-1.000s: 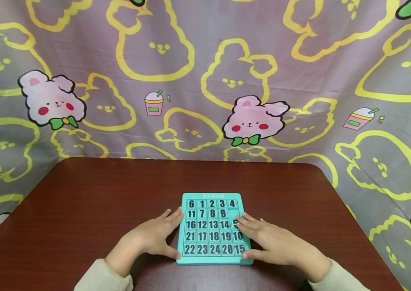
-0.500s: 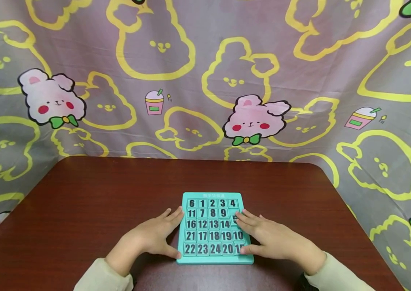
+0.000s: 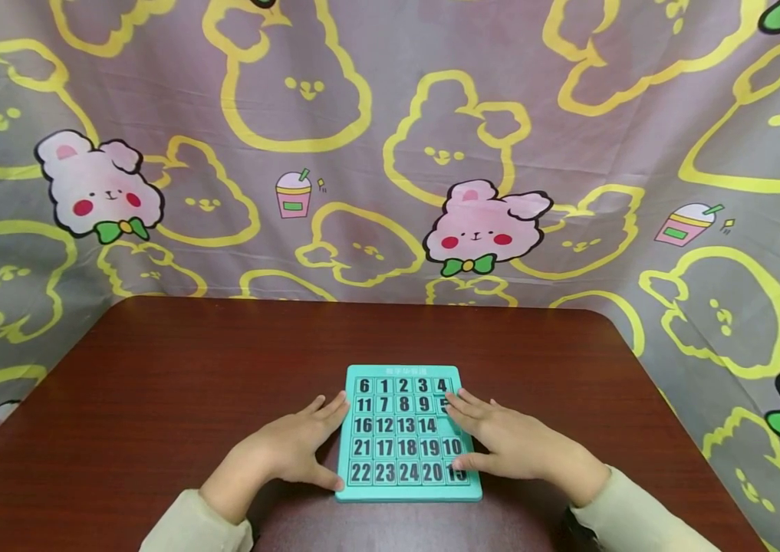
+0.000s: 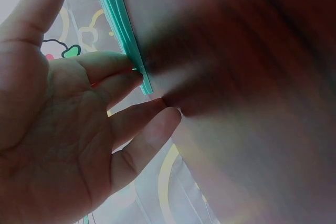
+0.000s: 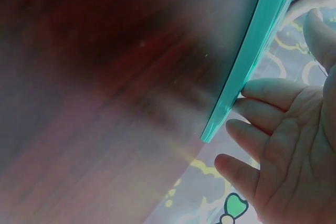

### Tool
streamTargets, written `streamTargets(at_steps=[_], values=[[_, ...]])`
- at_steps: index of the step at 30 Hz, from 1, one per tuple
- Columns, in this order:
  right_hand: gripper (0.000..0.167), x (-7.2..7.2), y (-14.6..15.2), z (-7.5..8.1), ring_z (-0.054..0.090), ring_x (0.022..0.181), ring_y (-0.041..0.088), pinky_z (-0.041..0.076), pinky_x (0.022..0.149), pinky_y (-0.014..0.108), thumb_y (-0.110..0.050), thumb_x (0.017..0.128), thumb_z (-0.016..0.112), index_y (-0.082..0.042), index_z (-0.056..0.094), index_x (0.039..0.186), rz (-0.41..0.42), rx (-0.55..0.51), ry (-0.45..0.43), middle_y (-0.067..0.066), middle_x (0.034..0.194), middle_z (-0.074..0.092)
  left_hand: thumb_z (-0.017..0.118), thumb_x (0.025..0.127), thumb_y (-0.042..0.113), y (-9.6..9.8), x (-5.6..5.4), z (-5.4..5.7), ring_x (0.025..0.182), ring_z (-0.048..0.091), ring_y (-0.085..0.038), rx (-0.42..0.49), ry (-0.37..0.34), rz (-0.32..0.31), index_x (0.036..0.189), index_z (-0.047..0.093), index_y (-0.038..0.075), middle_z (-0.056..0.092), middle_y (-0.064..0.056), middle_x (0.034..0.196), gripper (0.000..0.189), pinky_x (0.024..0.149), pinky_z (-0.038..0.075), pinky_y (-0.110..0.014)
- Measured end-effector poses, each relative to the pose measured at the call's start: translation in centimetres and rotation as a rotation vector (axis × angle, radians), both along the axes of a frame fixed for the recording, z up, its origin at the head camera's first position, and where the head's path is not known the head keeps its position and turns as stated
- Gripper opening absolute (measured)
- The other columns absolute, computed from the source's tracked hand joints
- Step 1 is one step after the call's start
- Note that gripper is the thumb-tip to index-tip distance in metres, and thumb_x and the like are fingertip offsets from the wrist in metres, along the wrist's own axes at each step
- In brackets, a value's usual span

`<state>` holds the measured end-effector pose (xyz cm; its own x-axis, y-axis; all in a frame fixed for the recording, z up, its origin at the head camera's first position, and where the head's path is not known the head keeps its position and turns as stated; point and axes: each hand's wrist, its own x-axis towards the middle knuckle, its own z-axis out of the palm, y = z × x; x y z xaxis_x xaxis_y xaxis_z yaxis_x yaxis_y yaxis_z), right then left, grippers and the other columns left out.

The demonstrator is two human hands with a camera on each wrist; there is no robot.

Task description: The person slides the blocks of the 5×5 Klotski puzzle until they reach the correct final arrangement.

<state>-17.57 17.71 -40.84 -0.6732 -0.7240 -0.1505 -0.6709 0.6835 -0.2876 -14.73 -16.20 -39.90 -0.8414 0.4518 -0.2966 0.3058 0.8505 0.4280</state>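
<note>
A turquoise number slide puzzle (image 3: 406, 494) lies flat on the table, its tiles in rows. At the right end of the second row, the 5 tile (image 3: 443, 406) is partly hidden by fingertips of my right hand (image 3: 517, 445). Below that tile is the gap, at the right end of the third row. My right thumb covers part of the 15 tile. Along the puzzle's left edge, my left hand (image 3: 289, 448) rests with thumb and fingertips against the frame. Both wrist views show extended fingers beside the turquoise edge (image 4: 123, 30).
The dark red-brown wooden table (image 3: 224, 345) has rounded far corners. Behind it and at both sides hangs a grey curtain (image 3: 362, 176) printed with yellow outlines and pink rabbits.
Under my right fingertips the 5 tile has slid up from the third row into the second, so the gap now lies below it. My left hand has stayed still.
</note>
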Motion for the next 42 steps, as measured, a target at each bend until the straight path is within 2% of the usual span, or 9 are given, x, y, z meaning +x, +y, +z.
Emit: streamTargets(at_steps=[5, 9, 19, 25, 31, 39, 42], values=[[0.082, -0.3, -0.1, 0.0, 0.021, 0.153, 0.034, 0.031, 0.112, 0.064, -0.061, 0.095, 0.053, -0.003, 0.039, 0.151, -0.014, 0.003, -0.015, 0.012, 0.164, 0.026, 0.086, 0.072, 0.047, 0.0, 0.0, 0.0, 0.154, 0.017, -0.037, -0.005, 0.000, -0.002, 0.158, 0.028, 0.009, 0.018, -0.003, 0.167, 0.110, 0.111, 0.035, -0.060], [0.082, 0.1, 0.0, 0.2, 0.019, 0.153, 0.033, 0.030, 0.112, 0.064, -0.060, 0.095, 0.053, -0.003, 0.039, 0.152, -0.017, -0.007, -0.023, 0.010, 0.165, 0.025, 0.085, 0.073, 0.048, 0.0, 0.0, -0.1, 0.154, 0.017, -0.036, -0.011, -0.002, -0.003, 0.158, 0.028, 0.010, 0.018, -0.002, 0.167, 0.110, 0.112, 0.035, -0.059], [0.080, 3.8, 1.0, 0.9, 0.026, 0.151, 0.034, 0.035, 0.108, 0.064, -0.061, 0.096, 0.048, -0.004, 0.040, 0.151, 0.021, -0.038, 0.065, 0.010, 0.164, 0.029, 0.085, 0.073, 0.047, 0.1, -0.1, 0.1, 0.153, 0.017, -0.037, -0.013, 0.000, -0.003, 0.158, 0.027, 0.009, 0.018, -0.003, 0.167, 0.110, 0.112, 0.034, -0.060], [0.082, 5.4, 1.0, 0.8, 0.029, 0.150, 0.032, 0.037, 0.108, 0.063, -0.065, 0.095, 0.046, -0.007, 0.041, 0.152, 0.029, -0.001, 0.058, 0.007, 0.163, 0.032, 0.086, 0.072, 0.047, 0.1, -0.1, 0.1, 0.153, 0.017, -0.038, -0.016, 0.007, -0.003, 0.157, 0.028, 0.008, 0.019, -0.004, 0.167, 0.110, 0.112, 0.034, -0.060], [0.083, 5.7, 0.8, 0.7, 0.031, 0.150, 0.031, 0.037, 0.107, 0.064, -0.067, 0.094, 0.045, -0.008, 0.042, 0.151, 0.025, 0.024, 0.026, 0.008, 0.161, 0.035, 0.086, 0.072, 0.048, 0.2, 0.0, -0.1, 0.153, 0.018, -0.037, -0.018, 0.009, -0.004, 0.157, 0.028, 0.008, 0.019, -0.004, 0.167, 0.110, 0.112, 0.033, -0.061], [0.081, 5.6, 0.7, 0.2, 0.036, 0.147, 0.032, 0.041, 0.105, 0.062, -0.066, 0.095, 0.044, -0.006, 0.046, 0.149, 0.053, 0.036, 0.130, 0.010, 0.159, 0.038, 0.085, 0.073, 0.048, 0.2, 0.0, 0.0, 0.154, 0.017, -0.037, -0.020, 0.000, 0.002, 0.158, 0.028, 0.009, 0.019, -0.003, 0.167, 0.110, 0.113, 0.032, -0.061], [0.081, 5.3, 0.6, 0.2, 0.035, 0.147, 0.032, 0.041, 0.105, 0.061, -0.067, 0.095, 0.043, -0.006, 0.045, 0.149, 0.051, 0.040, 0.139, 0.010, 0.160, 0.037, 0.085, 0.073, 0.048, 0.2, 0.0, 0.0, 0.154, 0.017, -0.036, -0.022, -0.007, 0.004, 0.158, 0.028, 0.009, 0.018, -0.003, 0.167, 0.110, 0.113, 0.032, -0.061]])
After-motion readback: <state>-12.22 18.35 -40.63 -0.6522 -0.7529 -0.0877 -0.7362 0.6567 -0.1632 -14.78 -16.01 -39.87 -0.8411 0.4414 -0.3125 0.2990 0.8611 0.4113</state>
